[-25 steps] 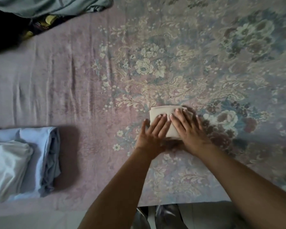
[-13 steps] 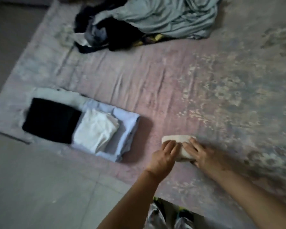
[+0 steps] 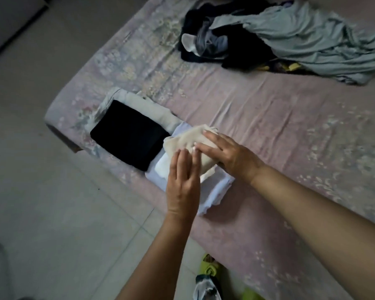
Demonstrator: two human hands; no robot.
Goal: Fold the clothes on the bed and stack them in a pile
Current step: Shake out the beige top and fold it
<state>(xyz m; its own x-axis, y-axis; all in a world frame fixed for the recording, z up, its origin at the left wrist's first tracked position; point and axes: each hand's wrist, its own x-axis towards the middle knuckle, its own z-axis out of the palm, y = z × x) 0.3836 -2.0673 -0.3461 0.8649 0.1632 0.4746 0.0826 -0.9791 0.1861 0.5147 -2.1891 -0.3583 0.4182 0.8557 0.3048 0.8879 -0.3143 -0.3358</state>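
Observation:
A small folded cream cloth (image 3: 185, 140) lies on top of a folded white garment (image 3: 164, 166), which rests on a folded pale blue garment (image 3: 217, 189) near the bed's front edge. My left hand (image 3: 183, 180) lies flat with straight fingers on the cream cloth's near end. My right hand (image 3: 225, 155) presses on the cloth's right side, fingers extended over it. To the left sits a folded black garment (image 3: 129, 137) on a folded beige one (image 3: 147, 109). A heap of unfolded clothes (image 3: 290, 37), grey-green and dark, lies at the far side of the bed.
The bed (image 3: 279, 131) has a pink floral sheet; its left corner and front edge border a tiled floor (image 3: 52, 213). Green slippers (image 3: 210, 269) show on the floor below my arms.
Both hands carried the folded cream cloth from the bare sheet leftward and set it on the white and blue stack. The view swung left, so the black garment and the heap show.

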